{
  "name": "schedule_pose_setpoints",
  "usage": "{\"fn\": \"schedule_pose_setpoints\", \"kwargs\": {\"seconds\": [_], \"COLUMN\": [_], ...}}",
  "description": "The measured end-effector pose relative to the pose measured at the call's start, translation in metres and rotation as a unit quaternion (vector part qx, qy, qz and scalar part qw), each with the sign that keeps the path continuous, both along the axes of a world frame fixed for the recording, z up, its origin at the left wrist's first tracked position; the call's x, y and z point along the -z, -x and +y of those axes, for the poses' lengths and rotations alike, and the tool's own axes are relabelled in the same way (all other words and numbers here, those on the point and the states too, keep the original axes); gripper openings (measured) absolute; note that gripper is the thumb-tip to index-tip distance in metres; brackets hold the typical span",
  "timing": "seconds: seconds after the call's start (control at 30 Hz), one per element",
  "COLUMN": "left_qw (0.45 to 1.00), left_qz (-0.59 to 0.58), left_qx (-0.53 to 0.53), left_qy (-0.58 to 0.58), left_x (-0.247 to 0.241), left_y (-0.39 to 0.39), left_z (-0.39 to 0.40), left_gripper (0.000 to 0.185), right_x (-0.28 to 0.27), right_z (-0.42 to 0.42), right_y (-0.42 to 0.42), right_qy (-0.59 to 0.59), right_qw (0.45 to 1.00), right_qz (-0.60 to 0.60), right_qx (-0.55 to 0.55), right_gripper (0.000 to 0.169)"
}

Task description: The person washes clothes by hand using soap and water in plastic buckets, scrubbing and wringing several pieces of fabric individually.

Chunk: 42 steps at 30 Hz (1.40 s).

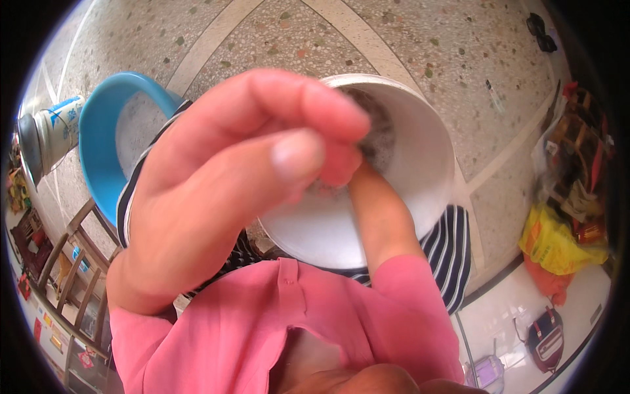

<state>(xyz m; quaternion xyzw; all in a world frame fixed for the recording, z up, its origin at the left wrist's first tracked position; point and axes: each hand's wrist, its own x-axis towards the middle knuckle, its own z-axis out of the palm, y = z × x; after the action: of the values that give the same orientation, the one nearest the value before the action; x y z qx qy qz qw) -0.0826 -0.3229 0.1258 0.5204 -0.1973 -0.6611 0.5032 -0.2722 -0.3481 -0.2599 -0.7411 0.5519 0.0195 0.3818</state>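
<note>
My left hand [256, 133] is raised close to the camera, slightly blurred, with its fingers curled and the thumb apart from them. No object shows in it. Behind it stands a large white bucket [425, 162], its mouth facing me, with dark, foamy liquid [381, 128] inside. My right forearm [381, 216] reaches down into this bucket. The right hand itself is hidden behind my left hand, so what it touches cannot be seen. Left of the bucket is a blue plastic basin [96, 152] containing whitish suds [139, 128], partly covered by my left arm.
My knees in striped trousers [449, 251] flank the bucket on the terrazzo floor [315, 39]. At the left are a pale pail [59, 130] and a wooden chair [74, 256]. To the right lie a yellow plastic bag [553, 241], a backpack [545, 340] and dark shoes [541, 32].
</note>
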Motion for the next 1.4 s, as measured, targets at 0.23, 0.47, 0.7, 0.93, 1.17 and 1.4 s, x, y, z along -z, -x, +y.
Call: {"fn": "schedule_pose_setpoints", "kwargs": {"seconds": [0.23, 0.47, 0.7, 0.93, 1.17, 1.4], "left_qw": [0.995, 0.965, 0.911, 0.855, 0.912, 0.967], "left_qz": [-0.042, -0.18, -0.193, -0.351, -0.165, -0.023], "left_qx": [0.035, 0.067, 0.159, 0.137, 0.114, -0.001], "left_qy": [0.083, 0.179, 0.328, 0.357, 0.357, 0.252], "left_x": [0.017, 0.041, 0.058, 0.064, 0.078, 0.072], "left_y": [0.017, 0.039, 0.042, 0.05, 0.05, 0.054], "left_z": [-0.007, 0.003, 0.022, 0.039, 0.026, 0.031], "left_gripper": [0.034, 0.074, 0.127, 0.129, 0.063, 0.03], "right_x": [-0.098, -0.324, -0.425, -0.479, -0.507, -0.376], "right_z": [-0.025, -0.011, 0.02, 0.019, 0.035, 0.057], "right_y": [-0.007, 0.024, 0.028, 0.014, 0.014, 0.1], "right_qy": [0.055, 0.002, -0.05, -0.006, 0.025, -0.028], "right_qw": [0.98, 0.958, 0.845, 0.784, 0.738, 0.681], "right_qz": [-0.179, -0.286, -0.523, -0.614, -0.659, -0.597], "right_qx": [-0.07, -0.014, 0.104, 0.087, 0.143, 0.423], "right_gripper": [0.018, 0.018, 0.021, 0.023, 0.03, 0.033]}}
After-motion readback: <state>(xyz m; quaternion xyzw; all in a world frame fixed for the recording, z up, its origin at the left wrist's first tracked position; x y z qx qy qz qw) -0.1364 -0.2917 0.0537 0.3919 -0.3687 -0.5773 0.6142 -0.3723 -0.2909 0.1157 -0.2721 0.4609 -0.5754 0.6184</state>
